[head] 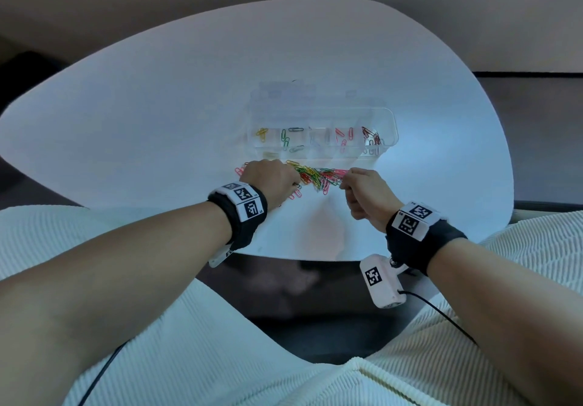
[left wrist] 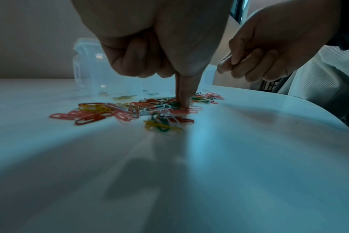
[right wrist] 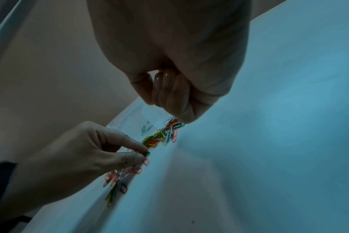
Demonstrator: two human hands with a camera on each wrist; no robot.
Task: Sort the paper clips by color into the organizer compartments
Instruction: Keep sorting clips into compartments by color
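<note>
A loose pile of paper clips [head: 318,175] in red, pink, yellow, green and white lies on the white table just in front of the clear organizer [head: 392,121]. Its compartments hold yellow clips [head: 262,134], green clips [head: 285,138], pink clips [head: 344,140] and red clips [head: 370,135]. My left hand [head: 295,184] is at the pile's left part; index finger and thumb meet on a green paper clip [right wrist: 146,153] while the other fingers stay curled. My right hand [head: 344,184] hovers curled at the pile's right end [right wrist: 175,124], and no clip shows in it.
The white table [head: 157,105] has bare surface to the left, behind the organizer and in front of the pile. Its front edge runs just under my wrists. The organizer's open lid [head: 284,90] lies flat behind it. A wrist camera [head: 381,279] hangs below my right wrist.
</note>
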